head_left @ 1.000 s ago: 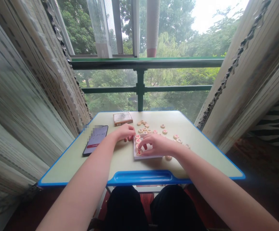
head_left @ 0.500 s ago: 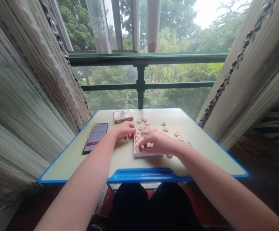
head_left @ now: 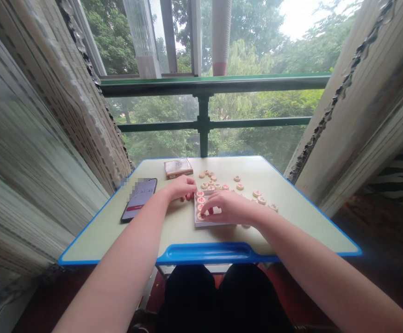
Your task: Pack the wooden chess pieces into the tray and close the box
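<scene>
R hand [head_left: 227, 206] bends over box [head_left: 215, 225], fingertips at nearest disc [head_left: 200, 217] inside; grip unclear. L hand [head_left: 182, 187] is by far-left corner, its grip also unclear. Light touch seems best, disc flat, in line w/ column.

A phone [head_left: 139, 200] lay on the table [head_left: 93, 238], its screen partly blurred. Curtains [head_left: 31, 92] hung at both sides, and beyond a green railing [head_left: 257, 85] stood leafy trees [head_left: 257, 55].

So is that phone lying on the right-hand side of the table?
No, the phone lies on the left side of the table, beyond the left forearm, while loose round pieces are on the right.
</scene>
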Motion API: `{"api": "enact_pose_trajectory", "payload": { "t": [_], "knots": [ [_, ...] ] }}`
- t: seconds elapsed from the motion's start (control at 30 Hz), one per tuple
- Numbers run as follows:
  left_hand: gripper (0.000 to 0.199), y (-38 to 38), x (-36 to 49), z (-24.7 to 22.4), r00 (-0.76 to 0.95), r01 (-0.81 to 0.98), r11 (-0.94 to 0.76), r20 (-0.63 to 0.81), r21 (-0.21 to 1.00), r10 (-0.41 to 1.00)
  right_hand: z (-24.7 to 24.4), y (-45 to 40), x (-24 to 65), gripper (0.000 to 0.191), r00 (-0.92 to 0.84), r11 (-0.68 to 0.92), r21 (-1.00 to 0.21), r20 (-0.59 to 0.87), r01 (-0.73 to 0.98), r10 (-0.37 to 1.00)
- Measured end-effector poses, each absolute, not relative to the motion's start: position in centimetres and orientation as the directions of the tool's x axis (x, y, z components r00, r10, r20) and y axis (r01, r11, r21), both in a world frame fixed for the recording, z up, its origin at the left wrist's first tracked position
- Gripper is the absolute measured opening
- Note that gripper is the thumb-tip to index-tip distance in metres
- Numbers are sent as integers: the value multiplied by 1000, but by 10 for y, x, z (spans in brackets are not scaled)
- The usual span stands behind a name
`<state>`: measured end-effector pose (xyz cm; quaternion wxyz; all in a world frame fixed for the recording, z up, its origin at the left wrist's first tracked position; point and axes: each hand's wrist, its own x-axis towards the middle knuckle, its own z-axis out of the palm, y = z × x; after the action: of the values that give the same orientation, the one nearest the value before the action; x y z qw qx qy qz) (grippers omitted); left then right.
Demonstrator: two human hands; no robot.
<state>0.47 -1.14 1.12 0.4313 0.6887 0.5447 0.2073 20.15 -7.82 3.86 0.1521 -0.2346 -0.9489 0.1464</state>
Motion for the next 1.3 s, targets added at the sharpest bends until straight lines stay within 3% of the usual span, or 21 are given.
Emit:
{"api": "enact_pose_trajectory", "payload": {
  "t": [0.57,0.67,0.77,0.97,1.17,1.3],
  "knots": [
    [6,-14,6,12,303,593,-20,-201,805,932,40,-76,207,20,-822,828,-374,233,417,520],
    [6,-13,5,11,303,585,-24,-191,810,934,43,-70,213,18,-715,755,-337,261,562,649],
    [5,-11,6,10,283,597,-4,-206,802,937,48,-59,223,18,-501,584,-311,309,750,808],
    [5,-16,10,12,246,642,-8,-196,767,949,56,-45,248,23,-223,342,-383,322,858,920],
    [6,-21,15,13,255,678,-69,-147,732,956,55,-49,276,23,-197,230,-460,120,858,973],
    [4,-21,15,11,286,655,-88,-138,751,948,39,-53,294,27,-188,272,-462,220,844,957]
  ]
}}
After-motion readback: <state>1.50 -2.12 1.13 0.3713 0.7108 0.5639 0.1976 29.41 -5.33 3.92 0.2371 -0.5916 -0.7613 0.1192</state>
